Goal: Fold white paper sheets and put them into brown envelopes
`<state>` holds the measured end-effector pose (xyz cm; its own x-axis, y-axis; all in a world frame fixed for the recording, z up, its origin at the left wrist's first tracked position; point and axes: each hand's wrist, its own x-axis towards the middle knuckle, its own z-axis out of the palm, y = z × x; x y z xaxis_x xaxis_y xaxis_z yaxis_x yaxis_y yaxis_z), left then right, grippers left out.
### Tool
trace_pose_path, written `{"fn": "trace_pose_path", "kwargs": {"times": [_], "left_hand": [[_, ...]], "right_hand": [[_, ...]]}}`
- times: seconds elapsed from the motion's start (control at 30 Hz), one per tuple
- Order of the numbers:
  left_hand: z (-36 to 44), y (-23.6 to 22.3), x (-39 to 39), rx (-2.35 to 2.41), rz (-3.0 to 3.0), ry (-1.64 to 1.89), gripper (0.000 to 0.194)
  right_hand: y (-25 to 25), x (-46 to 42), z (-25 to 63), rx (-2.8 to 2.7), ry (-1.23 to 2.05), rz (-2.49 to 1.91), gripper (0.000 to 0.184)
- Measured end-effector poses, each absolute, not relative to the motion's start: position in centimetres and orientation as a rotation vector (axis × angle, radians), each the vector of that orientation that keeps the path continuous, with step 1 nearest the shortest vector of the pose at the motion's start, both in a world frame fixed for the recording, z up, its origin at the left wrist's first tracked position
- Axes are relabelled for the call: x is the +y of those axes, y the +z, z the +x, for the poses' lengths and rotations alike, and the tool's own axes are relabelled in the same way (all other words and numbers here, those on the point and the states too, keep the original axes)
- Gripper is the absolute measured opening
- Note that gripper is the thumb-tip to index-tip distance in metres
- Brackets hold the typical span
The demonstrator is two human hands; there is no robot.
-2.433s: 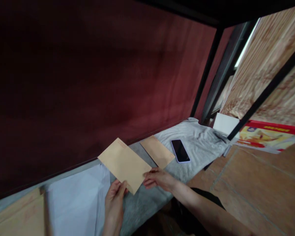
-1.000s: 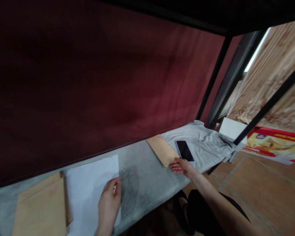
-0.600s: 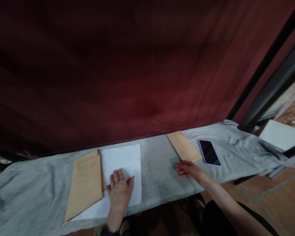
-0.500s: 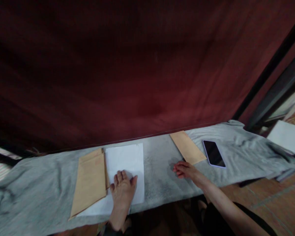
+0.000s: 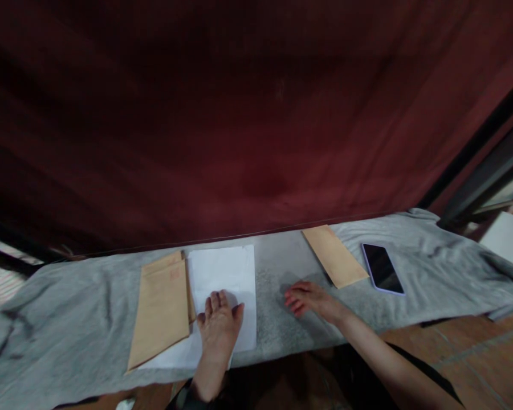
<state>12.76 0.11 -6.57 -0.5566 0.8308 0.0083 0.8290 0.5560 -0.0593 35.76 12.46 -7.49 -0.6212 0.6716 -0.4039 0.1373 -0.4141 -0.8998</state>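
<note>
White paper sheets (image 5: pixel 235 265) lie on the grey cloth, and my left hand (image 5: pixel 220 327) rests on them with its fingers spread. Brown envelopes (image 5: pixel 160 313) overlap the left part of the paper, just left of that hand. My right hand (image 5: pixel 310 299) is over the bare cloth, its fingers loosely curled and slightly apart, with nothing visible in them. Beyond it and to the right is a single brown envelope (image 5: pixel 336 256), apart from the hand.
A phone (image 5: pixel 382 267) with a purple edge lies right of the single envelope. Grey cloth (image 5: pixel 68 319) covers the narrow table. Behind it hangs a dark red curtain (image 5: pixel 256 125). A white board-like thing (image 5: pixel 508 239) is at the far right, above the tiled floor (image 5: pixel 465 364).
My right hand has moved left, away from the single envelope, and its fingers have loosened. My left hand stays on the paper. The whole view has shifted slightly.
</note>
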Motion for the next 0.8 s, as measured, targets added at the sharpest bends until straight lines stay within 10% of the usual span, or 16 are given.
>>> {"fn": "trace_pose_path", "kwargs": {"times": [0.5, 0.8], "left_hand": [[13.8, -6.0, 0.8, -2.738, -1.481, -0.042, 0.066], [13.9, -5.6, 0.9, -2.614, -1.572, -0.082, 0.06]], "right_hand": [[-6.1, 8.8, 28.1, -1.125, 2.398, -1.081, 0.015], [-7.0, 7.8, 24.7, -1.692, 1.97, -1.398, 0.018]]}}
